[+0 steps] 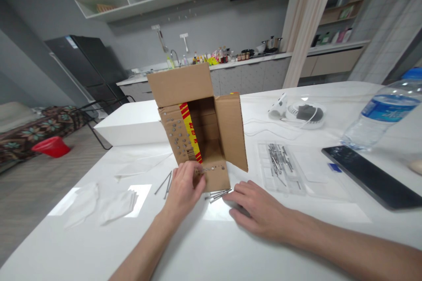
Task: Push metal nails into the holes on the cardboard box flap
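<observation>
An open cardboard box (198, 131) lies on its side on the white table (211, 246), its flaps spread and its left flap studded with nail heads. A red and yellow tape strip runs down its inside edge. My left hand (183, 186) rests against the box's lower front flap, fingers curled onto the cardboard. My right hand (260, 210) lies flat on the table with fingers spread, its fingertips by a small bunch of loose nails (218, 194) in front of the box.
Two more nails (166, 183) lie left of the box. A clear plastic tray (280, 167) holds several nails. To the right are a dark tablet (372, 178) and a water bottle (382, 114). White tissues (99, 204) lie at the left, a white box (132, 125) behind.
</observation>
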The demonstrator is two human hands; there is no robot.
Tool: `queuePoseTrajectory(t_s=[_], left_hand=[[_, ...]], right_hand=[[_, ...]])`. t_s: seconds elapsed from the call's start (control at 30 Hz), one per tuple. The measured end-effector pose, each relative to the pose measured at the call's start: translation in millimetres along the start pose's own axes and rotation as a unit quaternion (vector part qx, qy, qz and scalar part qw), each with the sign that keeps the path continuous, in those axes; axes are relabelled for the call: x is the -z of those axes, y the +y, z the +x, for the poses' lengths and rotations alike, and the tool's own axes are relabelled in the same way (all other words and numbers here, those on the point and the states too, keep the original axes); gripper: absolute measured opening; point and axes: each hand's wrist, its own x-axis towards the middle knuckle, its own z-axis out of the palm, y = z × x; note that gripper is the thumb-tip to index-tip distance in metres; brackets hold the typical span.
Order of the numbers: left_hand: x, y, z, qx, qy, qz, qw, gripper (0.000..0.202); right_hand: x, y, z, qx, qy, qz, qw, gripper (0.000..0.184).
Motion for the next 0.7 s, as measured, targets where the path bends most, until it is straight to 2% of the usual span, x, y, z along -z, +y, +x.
queuePoseTrajectory(t_s=[0.23,0.4,0.53,0.7], left_hand=[[-3.6,-3.6,-0.6,0.031,-0.031,0.014,0.999,0.011],[-4.4,-4.2,-0.2,0.026,-0.035,0.007,0.999,0.009],[-4.5,-4.6,-0.1,0.002,-0.010,0.009,1.000,0.009],[2.3,-0.9,0.9,-0.044,0.063,-0.011,0.997,0.011]], right_hand=[[-1.1,0.2,-1.0,-0.001,-0.002,0.000,1.000,0.021],[-0.8,0.5,-0.9,-0.001,-0.003,-0.002,1.000,0.020],[-0.3,0.3,-0.8,0.001,-0.001,-0.001,1.000,0.020],[-1.7,1.1,-0.3,0.002,0.003,0.000,1.000,0.021]])
